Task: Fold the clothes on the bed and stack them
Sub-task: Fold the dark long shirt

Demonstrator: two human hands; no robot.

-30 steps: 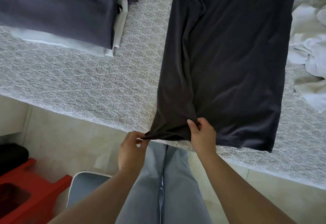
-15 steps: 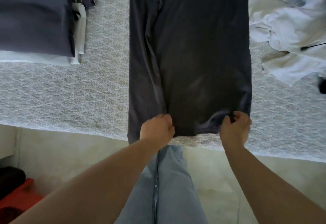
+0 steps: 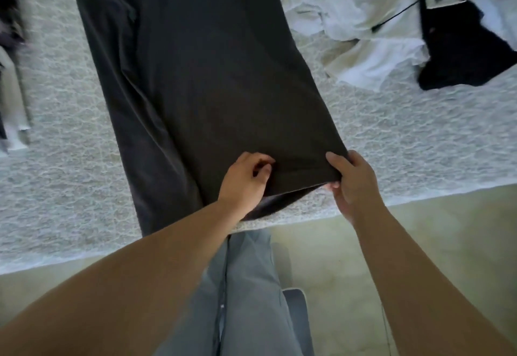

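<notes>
Dark trousers (image 3: 212, 81) lengthwise, hem nearest

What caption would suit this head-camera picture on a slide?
Both hands, left and right, grip the near hem of a dark grey garment spread on a lace-covered bed.

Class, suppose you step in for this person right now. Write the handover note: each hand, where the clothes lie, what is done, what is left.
Right hand grips the near right corner of the dark garment, thumb on top, fingers under the hem. Left hand rests curled on the near hem; whether it pinches the cloth cannot be told.
The dark garment lies lengthwise on the bed, its left side folded in.
Unfolded white clothes and a black piece lie to the right.
Left: finish folding the dark garment, stack it, then fold the rest.
</notes>
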